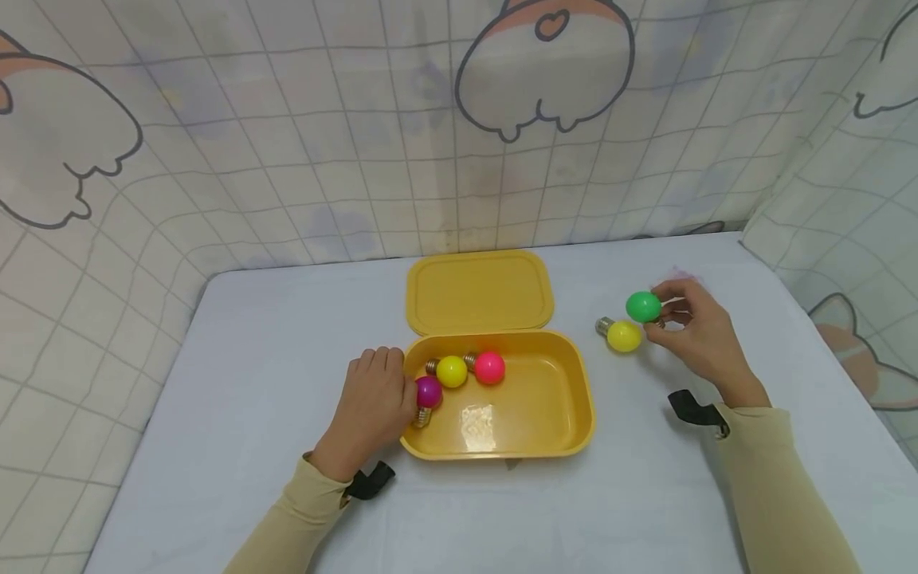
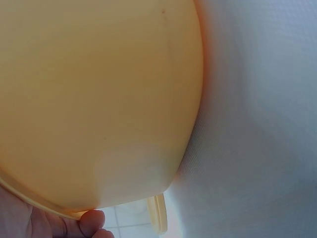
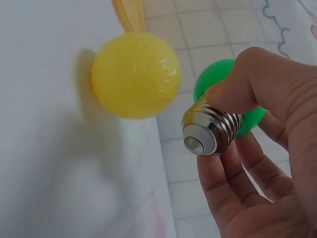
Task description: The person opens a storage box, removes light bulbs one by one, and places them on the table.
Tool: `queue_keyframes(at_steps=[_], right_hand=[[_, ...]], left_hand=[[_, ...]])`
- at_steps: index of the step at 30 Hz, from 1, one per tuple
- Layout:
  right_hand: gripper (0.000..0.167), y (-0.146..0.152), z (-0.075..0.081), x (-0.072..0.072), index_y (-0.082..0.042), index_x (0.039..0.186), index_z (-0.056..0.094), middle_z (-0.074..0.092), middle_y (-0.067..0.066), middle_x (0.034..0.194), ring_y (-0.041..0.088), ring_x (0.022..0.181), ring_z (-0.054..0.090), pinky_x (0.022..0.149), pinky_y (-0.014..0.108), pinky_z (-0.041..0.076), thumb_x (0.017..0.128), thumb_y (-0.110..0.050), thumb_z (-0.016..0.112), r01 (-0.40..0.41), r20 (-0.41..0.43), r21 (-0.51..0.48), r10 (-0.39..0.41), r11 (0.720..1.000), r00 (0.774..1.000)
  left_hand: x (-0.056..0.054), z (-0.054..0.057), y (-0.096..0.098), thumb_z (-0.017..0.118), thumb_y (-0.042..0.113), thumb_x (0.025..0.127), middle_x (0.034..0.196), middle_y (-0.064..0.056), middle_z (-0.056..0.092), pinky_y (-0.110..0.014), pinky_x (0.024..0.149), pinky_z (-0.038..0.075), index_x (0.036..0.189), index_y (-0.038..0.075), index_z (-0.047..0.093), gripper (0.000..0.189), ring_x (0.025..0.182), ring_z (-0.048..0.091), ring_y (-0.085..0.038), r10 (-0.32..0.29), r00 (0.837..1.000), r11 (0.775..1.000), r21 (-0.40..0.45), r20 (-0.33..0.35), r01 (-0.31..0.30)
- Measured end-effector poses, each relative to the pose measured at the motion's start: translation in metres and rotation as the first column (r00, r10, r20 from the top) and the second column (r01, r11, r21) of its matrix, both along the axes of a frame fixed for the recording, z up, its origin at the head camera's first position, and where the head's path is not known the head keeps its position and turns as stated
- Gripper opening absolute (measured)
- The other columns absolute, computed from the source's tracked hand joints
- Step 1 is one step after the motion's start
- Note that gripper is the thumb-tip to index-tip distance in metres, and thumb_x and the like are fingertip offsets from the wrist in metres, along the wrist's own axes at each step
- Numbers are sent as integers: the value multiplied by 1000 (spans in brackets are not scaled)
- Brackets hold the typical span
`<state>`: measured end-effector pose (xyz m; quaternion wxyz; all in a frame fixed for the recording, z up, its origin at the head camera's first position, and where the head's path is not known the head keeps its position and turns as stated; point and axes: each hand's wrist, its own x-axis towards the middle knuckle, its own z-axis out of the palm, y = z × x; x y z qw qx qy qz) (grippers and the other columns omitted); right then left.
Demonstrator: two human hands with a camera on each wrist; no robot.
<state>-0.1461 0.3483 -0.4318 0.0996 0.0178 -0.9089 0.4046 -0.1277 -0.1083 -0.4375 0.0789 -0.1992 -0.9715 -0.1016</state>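
Observation:
My right hand (image 1: 697, 331) pinches a green light bulb (image 1: 643, 306) between thumb and fingers. In the right wrist view its metal screw base (image 3: 210, 129) points toward the camera. Close beside it on the white cloth lies a yellow light bulb (image 1: 624, 336), base turned left. My left hand (image 1: 374, 402) grips the left rim of a yellow plastic box (image 1: 531, 414), with fingertips (image 2: 92, 222) at the rim in the left wrist view. Inside the box's left half are a purple bulb (image 1: 429, 392), a second yellow bulb (image 1: 452, 371) and a pink bulb (image 1: 490, 367).
The box's yellow lid (image 1: 479, 292) lies flat right behind it. A white cloth (image 1: 301, 319) covers the table, and a patterned curtain (image 1: 402, 159) hangs along the back and sides. Black straps (image 1: 370, 481) show at both wrists.

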Motion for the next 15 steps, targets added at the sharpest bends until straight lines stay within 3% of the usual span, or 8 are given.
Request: queue_keyframes(at_steps=[8, 15], right_hand=[[53, 8, -9, -1, -1, 133, 53, 59, 19, 129, 3, 99, 52, 86, -3, 39, 85, -6, 75, 33, 72, 51, -37, 998, 997], [53, 12, -16, -4, -1, 133, 54, 59, 20, 130, 2, 98, 53, 85, -4, 38, 86, -8, 77, 31, 100, 43, -35, 999, 994]], left_hand=[[-1, 0, 0, 52, 19, 96, 78, -6, 43, -36, 74, 35, 92, 4, 49, 15, 77, 39, -23, -1, 1000, 1000, 9, 1, 1], [0, 0, -1, 51, 19, 97, 79, -6, 44, -37, 76, 37, 93, 4, 50, 15, 79, 40, -24, 7, 1000, 1000, 4, 20, -8]])
